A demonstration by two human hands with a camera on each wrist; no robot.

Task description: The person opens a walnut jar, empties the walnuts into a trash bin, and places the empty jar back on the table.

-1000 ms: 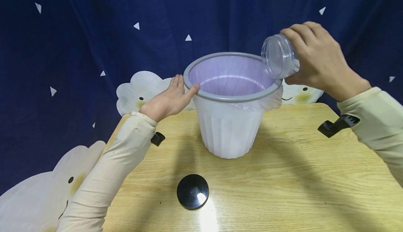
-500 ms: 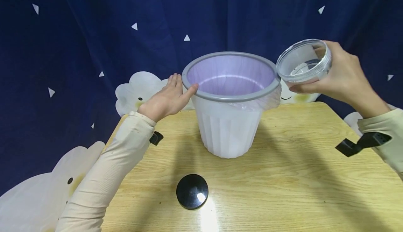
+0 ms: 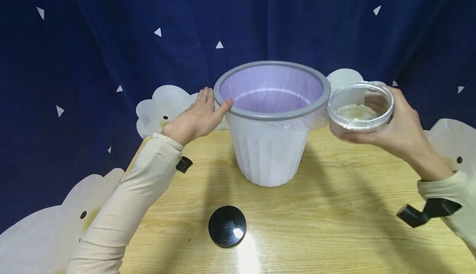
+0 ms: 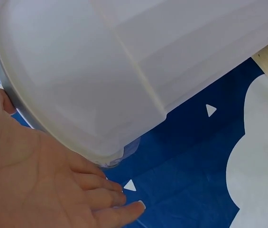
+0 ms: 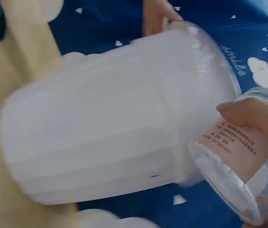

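A white trash can with a grey rim and a pale purple liner stands upright on the table. My left hand rests against the left side of its rim, fingers straight and the thumb over the edge. To the right of the can, my right hand grips a clear plastic jar, mouth up and lidless. Through its mouth I see the bottom. The right wrist view shows a pink printed label on the jar, with the thumb laid across it.
A round black lid lies on the wooden table in front of the can. Behind hangs a dark blue curtain with white triangles and cloud shapes. A black wrist camera sticks out from the right sleeve.
My right hand has turned the jar from tipped over the can's rim to upright, moving it right and down. My left hand stays at the rim.
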